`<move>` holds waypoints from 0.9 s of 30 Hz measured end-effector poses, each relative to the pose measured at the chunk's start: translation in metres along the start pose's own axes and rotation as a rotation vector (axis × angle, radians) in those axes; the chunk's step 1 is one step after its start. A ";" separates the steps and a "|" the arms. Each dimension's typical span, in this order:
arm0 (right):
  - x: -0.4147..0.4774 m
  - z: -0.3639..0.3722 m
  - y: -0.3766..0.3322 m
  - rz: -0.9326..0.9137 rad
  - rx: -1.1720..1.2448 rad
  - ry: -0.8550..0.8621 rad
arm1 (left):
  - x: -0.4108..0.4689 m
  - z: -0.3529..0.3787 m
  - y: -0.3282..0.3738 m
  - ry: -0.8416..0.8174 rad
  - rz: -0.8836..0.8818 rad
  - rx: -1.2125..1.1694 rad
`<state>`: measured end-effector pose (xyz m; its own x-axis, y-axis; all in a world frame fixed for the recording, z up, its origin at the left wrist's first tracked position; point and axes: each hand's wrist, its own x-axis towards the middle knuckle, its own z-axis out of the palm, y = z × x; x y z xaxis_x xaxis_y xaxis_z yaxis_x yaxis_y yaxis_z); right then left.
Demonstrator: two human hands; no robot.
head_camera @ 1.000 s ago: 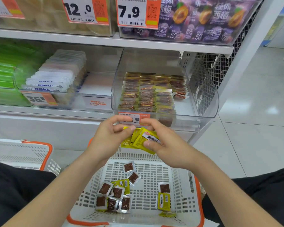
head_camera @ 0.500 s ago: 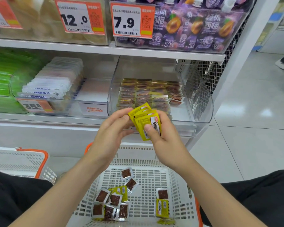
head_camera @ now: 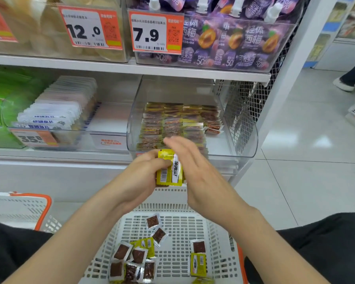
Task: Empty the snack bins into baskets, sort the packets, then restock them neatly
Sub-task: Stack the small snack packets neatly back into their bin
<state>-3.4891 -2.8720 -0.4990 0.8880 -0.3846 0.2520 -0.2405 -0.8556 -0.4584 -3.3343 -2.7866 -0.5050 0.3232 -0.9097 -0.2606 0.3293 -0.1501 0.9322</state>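
Fingers (head_camera: 149, 158) of your left hand (head_camera: 137, 177) pinch one stack of yellow packets (head_camera: 169, 171) above the white basket (head_camera: 172, 208), near its far rim. Your right hand (head_camera: 199, 171) is flat-fingered beside the stack. About eleven loose packets (head_camera: 138, 255) lie inside. Two price tags read 12.0 (head_camera: 88, 27) and 7.9 (head_camera: 154, 32).

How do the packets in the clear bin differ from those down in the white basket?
The bin packets lie in neat overlapping rows in the clear bin; the basket packets are strewn at odd angles in the white basket. Bin packets are many, basket packets few. Both look like the same small yellow-and-brown sachets.
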 end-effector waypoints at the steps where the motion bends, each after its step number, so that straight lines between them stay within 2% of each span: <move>1: 0.000 0.000 0.006 -0.065 -0.075 0.000 | 0.001 0.000 0.002 -0.007 0.004 0.014; 6: 0.001 -0.005 0.026 -0.150 -0.112 0.195 | 0.002 0.009 0.013 -0.026 0.037 -0.060; 9: -0.001 -0.015 0.025 -0.213 -0.131 0.205 | 0.004 0.017 0.020 -0.075 -0.006 -0.093; 11: -0.002 -0.025 0.025 -0.243 -0.233 0.182 | 0.005 0.020 0.024 -0.147 -0.045 0.004; 12: -0.001 -0.032 0.027 -0.210 -0.274 0.170 | 0.007 0.021 0.026 -0.125 -0.041 0.095; 14: 0.007 -0.052 0.040 0.000 -0.268 0.166 | 0.012 0.023 0.025 0.065 0.069 0.434; 16: 0.019 -0.075 0.067 0.231 -0.307 0.170 | 0.022 0.017 0.018 0.265 0.336 0.932; 17: 0.027 -0.085 0.083 0.294 -0.379 0.156 | 0.028 0.015 0.014 0.270 0.439 1.111; 20: 0.052 -0.092 0.119 0.308 -0.620 0.026 | 0.052 0.012 0.004 0.174 0.531 1.359; 24: 0.085 -0.064 0.138 0.268 -0.860 -0.318 | 0.088 0.026 0.012 0.058 0.523 1.600; 27: 0.094 -0.048 0.152 0.306 -0.826 -0.480 | 0.124 0.032 0.025 -0.066 0.419 1.522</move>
<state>-3.4613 -3.0548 -0.5044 0.7627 -0.6037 -0.2318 -0.5198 -0.7856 0.3355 -3.3144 -2.9155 -0.5057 0.1078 -0.9932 0.0429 -0.9459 -0.0892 0.3119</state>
